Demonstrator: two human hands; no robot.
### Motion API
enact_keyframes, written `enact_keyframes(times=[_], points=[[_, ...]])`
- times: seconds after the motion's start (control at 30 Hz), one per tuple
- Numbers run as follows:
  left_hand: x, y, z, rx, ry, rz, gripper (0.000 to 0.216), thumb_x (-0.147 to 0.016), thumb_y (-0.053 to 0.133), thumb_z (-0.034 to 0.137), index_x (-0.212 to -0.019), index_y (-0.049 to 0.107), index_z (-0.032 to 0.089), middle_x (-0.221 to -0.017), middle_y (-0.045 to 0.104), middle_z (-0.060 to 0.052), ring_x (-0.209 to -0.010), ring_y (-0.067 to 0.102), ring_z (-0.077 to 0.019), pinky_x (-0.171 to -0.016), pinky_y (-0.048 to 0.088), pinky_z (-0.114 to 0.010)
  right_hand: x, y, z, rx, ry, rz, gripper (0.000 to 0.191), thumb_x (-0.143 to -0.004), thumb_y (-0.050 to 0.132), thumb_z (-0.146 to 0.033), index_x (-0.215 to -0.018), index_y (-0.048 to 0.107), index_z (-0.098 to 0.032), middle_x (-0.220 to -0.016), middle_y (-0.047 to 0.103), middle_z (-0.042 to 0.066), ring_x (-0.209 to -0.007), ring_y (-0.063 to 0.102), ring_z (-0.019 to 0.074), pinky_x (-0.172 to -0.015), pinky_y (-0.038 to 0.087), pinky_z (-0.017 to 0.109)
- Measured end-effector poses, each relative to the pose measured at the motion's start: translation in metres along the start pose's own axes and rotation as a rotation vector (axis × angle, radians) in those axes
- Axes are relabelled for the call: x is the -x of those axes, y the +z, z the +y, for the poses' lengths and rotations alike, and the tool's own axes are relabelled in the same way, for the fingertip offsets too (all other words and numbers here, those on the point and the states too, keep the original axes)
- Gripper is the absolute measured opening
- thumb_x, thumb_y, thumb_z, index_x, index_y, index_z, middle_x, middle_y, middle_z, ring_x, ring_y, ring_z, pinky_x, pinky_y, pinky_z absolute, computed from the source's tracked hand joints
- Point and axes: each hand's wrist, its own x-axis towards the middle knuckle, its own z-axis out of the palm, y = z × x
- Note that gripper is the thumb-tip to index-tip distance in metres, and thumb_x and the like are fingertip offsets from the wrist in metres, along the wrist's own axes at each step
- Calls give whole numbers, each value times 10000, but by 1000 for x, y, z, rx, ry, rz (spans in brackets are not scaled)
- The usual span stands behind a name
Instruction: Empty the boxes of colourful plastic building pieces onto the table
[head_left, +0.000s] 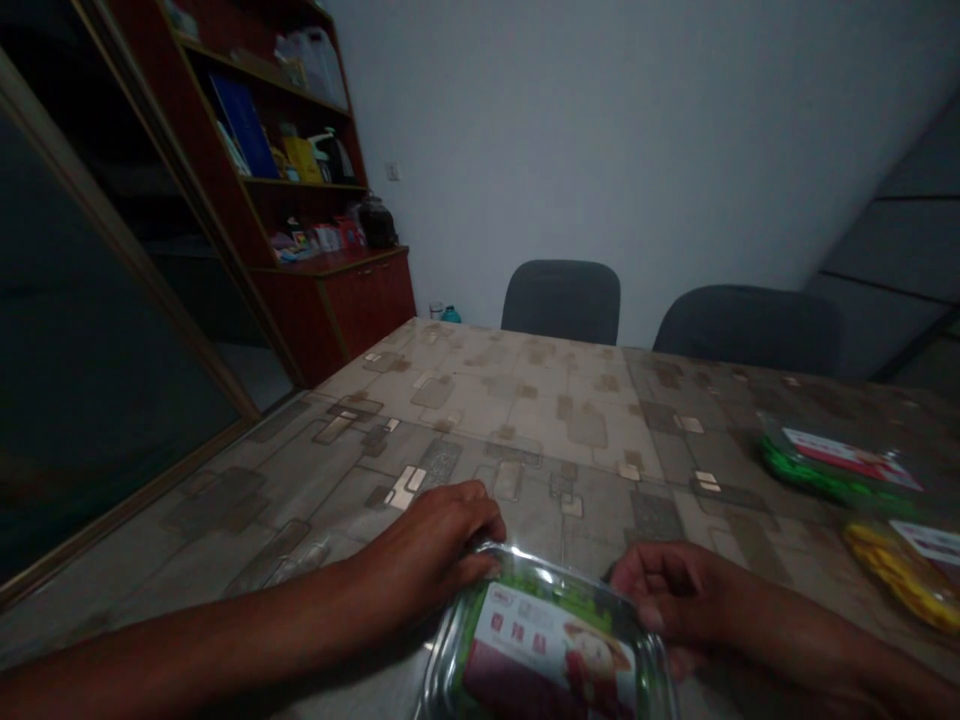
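A clear plastic food box point(551, 640) sits at the bottom centre of the view, near me on the table. Its lid bears a white and dark red label with a picture, and something green shows through around the label. My left hand point(454, 535) is closed at the box's far left corner, thumb against the rim and fingers curled. At the far right corner my right hand point(671, 600) grips the edge, with its thumb on the lid rim and its fingers bent. The near end of the box is cut off by the frame.
On the right of the patterned tablecloth point(487, 400) lie a similar box with green contents point(840, 470) and one with yellow contents point(911, 570). Two grey chairs point(561, 300) stand behind the table. A red-brown shelf cabinet point(360, 300) is at the back left.
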Motion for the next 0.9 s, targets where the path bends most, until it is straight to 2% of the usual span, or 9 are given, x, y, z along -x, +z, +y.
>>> enact_keyframes(times=[0.1, 0.27, 0.47, 0.6, 0.77, 0.9], points=[[-2, -4, 3, -11, -54, -12, 119, -775, 632, 164, -890, 644, 193, -872, 622, 6, -798, 557, -156, -705, 380, -255, -2, 1, 1, 15, -34, 4, 357, -682, 832, -399, -851, 652, -141, -738, 614, -1, -593, 534, 66, -565, 452, 184], [-9, -14, 9, 81, -166, -146, 69, -745, 625, 181, -813, 622, 171, -737, 585, 22, -683, 530, -144, -588, 351, -234, -5, 4, 4, 52, -96, 50, 363, -654, 839, -408, -812, 637, -152, -692, 580, -20, -592, 505, 77, -543, 427, 187], [-11, -17, 7, 109, -210, -190, 105, -721, 648, 189, -815, 603, 175, -697, 564, 39, -640, 507, -134, -547, 326, -224, 0, 3, -5, -24, 3, -38, 345, -671, 842, -351, -865, 645, -144, -739, 585, -18, -609, 504, 62, -560, 410, 172], [-18, -16, 6, 154, -251, -243, 134, -689, 667, 181, -804, 597, 180, -698, 565, 44, -653, 524, -135, -535, 324, -213, -9, 8, -11, -65, 32, -48, 369, -668, 832, -424, -783, 627, -139, -664, 553, -38, -531, 441, 45, -498, 323, 169], [-27, -8, 4, 264, -245, -252, 180, -661, 688, 192, -818, 601, 176, -698, 556, 46, -652, 524, -134, -525, 327, -208, -31, 29, -24, 131, -4, -26, 410, -605, 836, -436, -794, 640, -129, -686, 590, -14, -578, 460, 71, -552, 315, 203], [-29, -4, 2, 348, -280, -270, 198, -639, 683, 167, -821, 605, 165, -675, 526, 53, -627, 487, -122, -534, 338, -211, -43, 43, -29, 334, -51, 32, 227, -670, 732, -304, -770, 590, -158, -633, 510, -55, -556, 410, 78, -518, 271, 216]])
